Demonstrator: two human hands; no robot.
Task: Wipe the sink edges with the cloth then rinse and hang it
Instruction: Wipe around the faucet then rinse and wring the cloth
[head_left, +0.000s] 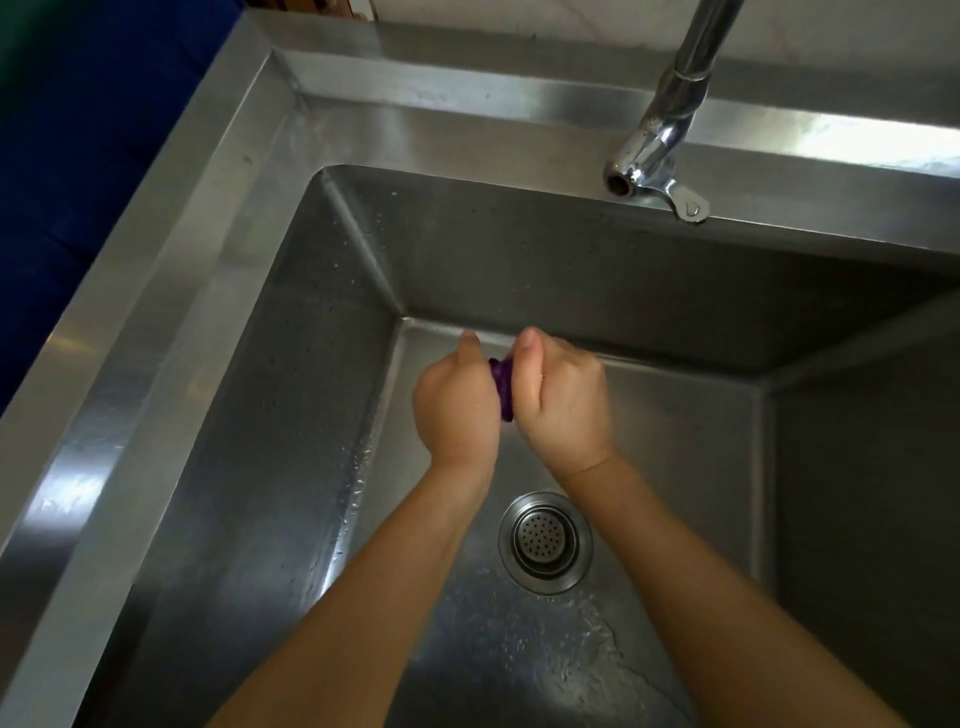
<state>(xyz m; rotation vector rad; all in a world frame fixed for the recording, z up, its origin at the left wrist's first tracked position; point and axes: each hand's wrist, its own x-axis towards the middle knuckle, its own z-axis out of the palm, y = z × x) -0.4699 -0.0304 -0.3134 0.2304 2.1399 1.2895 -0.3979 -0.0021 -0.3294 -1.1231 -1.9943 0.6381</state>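
Over the middle of a deep steel sink (171, 332), both my fists are pressed together around a purple cloth (503, 388). Only a narrow twisted strip of the cloth shows between them; the rest is hidden inside my palms. My left hand (456, 410) grips its left part and my right hand (563, 400) grips its right part, thumbs pointing away from me. A chrome tap (670, 104) hangs above the far edge of the basin, with no water running from its spout.
The round drain strainer (545, 543) sits in the basin floor below my wrists, with water pooled to its right. Droplets cling to the left basin wall. A wide steel rim runs along the left and far sides. A dark blue surface lies beyond the left rim.
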